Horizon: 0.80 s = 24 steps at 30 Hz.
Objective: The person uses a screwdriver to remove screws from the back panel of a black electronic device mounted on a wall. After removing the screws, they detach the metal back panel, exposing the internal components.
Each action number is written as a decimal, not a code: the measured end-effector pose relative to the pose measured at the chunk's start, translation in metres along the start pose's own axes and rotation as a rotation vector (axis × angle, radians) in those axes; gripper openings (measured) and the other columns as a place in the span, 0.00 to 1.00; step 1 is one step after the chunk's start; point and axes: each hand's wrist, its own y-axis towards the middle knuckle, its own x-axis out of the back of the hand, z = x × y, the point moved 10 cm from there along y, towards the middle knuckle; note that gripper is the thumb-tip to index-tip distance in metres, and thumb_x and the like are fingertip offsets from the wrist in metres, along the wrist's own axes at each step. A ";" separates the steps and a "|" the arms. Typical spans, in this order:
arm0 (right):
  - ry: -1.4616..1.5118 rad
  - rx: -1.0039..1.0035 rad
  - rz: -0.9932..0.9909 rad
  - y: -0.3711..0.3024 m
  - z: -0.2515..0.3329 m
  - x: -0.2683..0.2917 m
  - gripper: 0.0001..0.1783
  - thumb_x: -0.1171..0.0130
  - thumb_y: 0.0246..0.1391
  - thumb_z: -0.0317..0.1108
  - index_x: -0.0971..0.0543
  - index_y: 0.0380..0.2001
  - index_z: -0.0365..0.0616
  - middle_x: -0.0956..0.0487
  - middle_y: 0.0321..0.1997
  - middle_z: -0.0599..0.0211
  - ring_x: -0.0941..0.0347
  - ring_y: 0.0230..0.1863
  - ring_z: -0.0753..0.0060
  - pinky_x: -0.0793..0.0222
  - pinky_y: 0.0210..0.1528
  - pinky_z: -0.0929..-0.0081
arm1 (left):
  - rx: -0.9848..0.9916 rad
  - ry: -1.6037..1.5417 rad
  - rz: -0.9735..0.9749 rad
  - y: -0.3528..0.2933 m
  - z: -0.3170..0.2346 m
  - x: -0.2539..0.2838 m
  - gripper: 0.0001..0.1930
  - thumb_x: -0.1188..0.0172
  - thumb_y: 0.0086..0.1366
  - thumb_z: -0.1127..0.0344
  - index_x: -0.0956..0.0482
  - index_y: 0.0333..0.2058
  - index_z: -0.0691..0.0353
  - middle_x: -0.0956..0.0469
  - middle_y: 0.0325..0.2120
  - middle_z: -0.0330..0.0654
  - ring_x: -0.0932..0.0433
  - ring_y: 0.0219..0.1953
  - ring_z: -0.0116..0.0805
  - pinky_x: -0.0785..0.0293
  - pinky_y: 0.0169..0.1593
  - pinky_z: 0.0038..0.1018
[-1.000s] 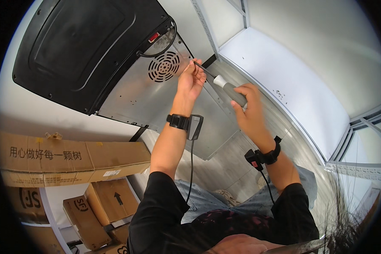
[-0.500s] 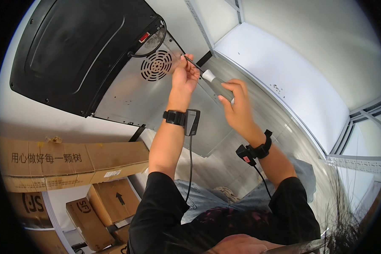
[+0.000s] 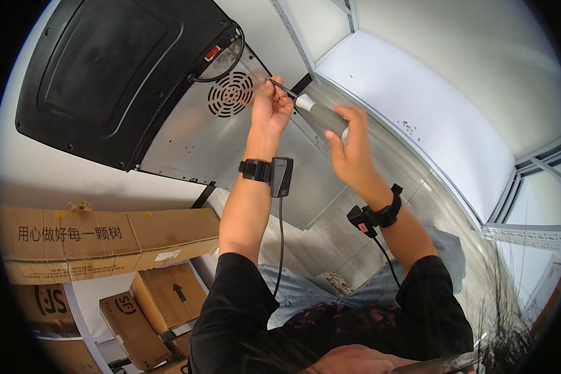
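Appliance (image 3: 187,134) fills 9 to 12 o'clock: bare sheet-metal back panel tilted up, black plastic cover (image 3: 115,68) over its upper left part. Round vent grille (image 3: 229,95) in the metal near 12 o'clock, black cable (image 3: 221,76) looping just above it. White shelf panel (image 3: 417,93) runs 1 to 3 o'clock, metal rail along its lower edge. Cardboard boxes (image 3: 81,240) stacked at 7 to 9 o'clock.

Screwdriver (image 3: 315,111) sits just above frame centre, about 12 o'clock: grey handle with white collar, thin shaft pointing up-left toward the panel, right of the vent grille.

Right hand (image 3: 354,149), 1 o'clock of centre: fingers curled closed around the screwdriver handle, thumb along its underside.

Left hand (image 3: 269,112), just left of the handle: fingertips pinched together on the shaft near its tip, right at the panel surface. Can't tell whether the tip sits in a screw; fingers cover it.

Both wrists carry black strap-on devices with cables.
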 end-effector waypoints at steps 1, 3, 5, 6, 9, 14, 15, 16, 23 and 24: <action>-0.025 -0.035 0.021 -0.001 -0.003 -0.002 0.26 0.45 0.49 0.21 0.38 0.52 0.39 0.37 0.51 0.47 0.33 0.46 0.45 0.32 0.44 0.62 | 0.003 0.001 -0.005 -0.001 0.000 0.000 0.09 0.54 0.70 0.63 0.26 0.37 0.58 0.22 0.31 0.33 0.29 0.23 0.20 0.35 0.27 0.20; -0.075 -0.106 0.062 -0.003 -0.009 -0.006 0.27 0.45 0.49 0.21 0.39 0.53 0.38 0.37 0.51 0.46 0.33 0.47 0.44 0.32 0.44 0.61 | 0.010 0.005 -0.016 -0.002 0.000 -0.001 0.11 0.56 0.71 0.62 0.26 0.37 0.59 0.22 0.30 0.33 0.30 0.24 0.20 0.36 0.27 0.20; -0.100 -0.083 0.018 -0.003 -0.005 -0.006 0.27 0.44 0.50 0.23 0.39 0.54 0.37 0.37 0.51 0.45 0.32 0.46 0.43 0.32 0.43 0.61 | 0.008 0.015 -0.009 -0.002 0.000 -0.001 0.11 0.55 0.71 0.62 0.26 0.37 0.60 0.22 0.30 0.33 0.29 0.24 0.20 0.35 0.27 0.20; -0.113 -0.071 -0.004 -0.002 -0.002 -0.006 0.27 0.43 0.51 0.24 0.39 0.54 0.37 0.37 0.50 0.44 0.32 0.46 0.43 0.32 0.43 0.61 | 0.007 0.020 -0.005 -0.002 0.000 -0.001 0.10 0.55 0.71 0.63 0.26 0.38 0.60 0.22 0.30 0.34 0.29 0.24 0.20 0.35 0.27 0.20; -0.100 0.132 -0.119 -0.004 0.011 0.000 0.29 0.42 0.52 0.29 0.41 0.55 0.36 0.37 0.50 0.43 0.32 0.47 0.43 0.32 0.43 0.60 | 0.005 0.021 -0.027 -0.007 0.000 -0.003 0.10 0.54 0.70 0.63 0.26 0.38 0.60 0.22 0.31 0.34 0.29 0.24 0.20 0.34 0.28 0.20; -0.057 -0.110 0.048 -0.005 -0.012 -0.018 0.33 0.42 0.50 0.26 0.44 0.57 0.37 0.37 0.50 0.44 0.33 0.48 0.45 0.32 0.44 0.59 | 0.023 -0.006 -0.019 -0.004 0.000 -0.001 0.09 0.54 0.70 0.64 0.26 0.37 0.61 0.23 0.30 0.34 0.30 0.23 0.19 0.36 0.26 0.19; -0.077 -0.187 0.079 -0.005 -0.017 -0.020 0.33 0.42 0.50 0.26 0.45 0.58 0.37 0.37 0.50 0.44 0.33 0.48 0.45 0.32 0.44 0.59 | 0.027 -0.007 -0.002 -0.003 0.000 0.000 0.10 0.54 0.70 0.64 0.26 0.36 0.61 0.23 0.30 0.34 0.30 0.23 0.19 0.36 0.26 0.19; -0.084 -0.130 0.013 -0.003 -0.009 -0.015 0.33 0.42 0.50 0.27 0.44 0.57 0.37 0.36 0.49 0.45 0.33 0.47 0.46 0.32 0.43 0.59 | 0.028 -0.004 0.003 -0.004 0.000 -0.001 0.09 0.54 0.70 0.64 0.26 0.36 0.60 0.23 0.29 0.33 0.30 0.23 0.19 0.36 0.26 0.19; -0.027 -0.156 -0.030 0.002 -0.014 -0.010 0.34 0.39 0.51 0.34 0.43 0.57 0.37 0.35 0.48 0.47 0.32 0.45 0.47 0.32 0.39 0.60 | 0.034 -0.012 0.001 -0.004 0.000 -0.003 0.09 0.53 0.69 0.64 0.25 0.34 0.60 0.24 0.26 0.32 0.31 0.22 0.20 0.36 0.25 0.19; -0.049 -0.243 0.000 0.000 -0.021 -0.012 0.34 0.40 0.51 0.34 0.43 0.57 0.37 0.35 0.47 0.47 0.32 0.44 0.47 0.32 0.39 0.60 | 0.038 -0.017 0.004 -0.004 0.000 -0.002 0.09 0.52 0.69 0.64 0.25 0.34 0.59 0.24 0.26 0.32 0.31 0.22 0.20 0.36 0.25 0.19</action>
